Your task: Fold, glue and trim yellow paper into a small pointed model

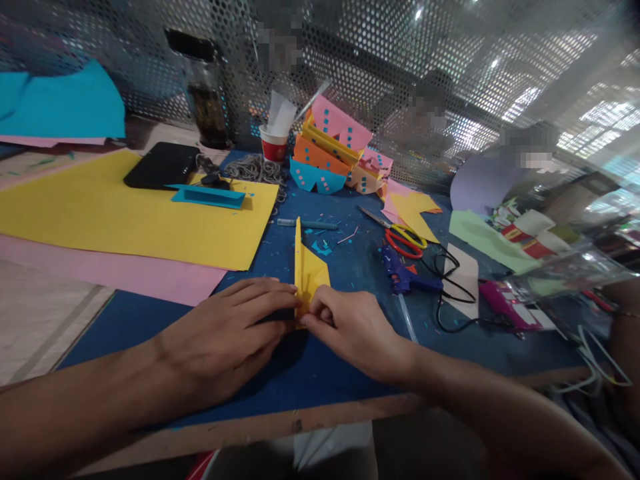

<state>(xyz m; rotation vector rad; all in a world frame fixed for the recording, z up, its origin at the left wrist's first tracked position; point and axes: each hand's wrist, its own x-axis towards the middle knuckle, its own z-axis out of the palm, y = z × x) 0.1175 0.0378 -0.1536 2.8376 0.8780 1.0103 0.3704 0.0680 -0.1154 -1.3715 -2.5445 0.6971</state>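
Note:
A folded yellow paper piece (313, 270) stands on the blue work surface in front of me, one edge raised toward the left. My left hand (235, 327) presses its fingertips against the left side of that fold, fingers together and stretched. Curled at the near end of the same paper, my right hand (350, 327) pinches it between thumb and fingers. Just beyond the paper lie a blue pen (320, 225) and small paper scraps. To the right of my right hand are a blue glue gun (407, 273) and scissors (400, 237) with red and yellow handles.
Yellow sheets (210, 233) over pink paper spread at the left, with a black phone-like device (163, 165) on top. A jar (206, 100), a red-white cup (274, 143) and folded paper pieces (317, 175) with small squares stand behind. A cord (440, 313) runs right.

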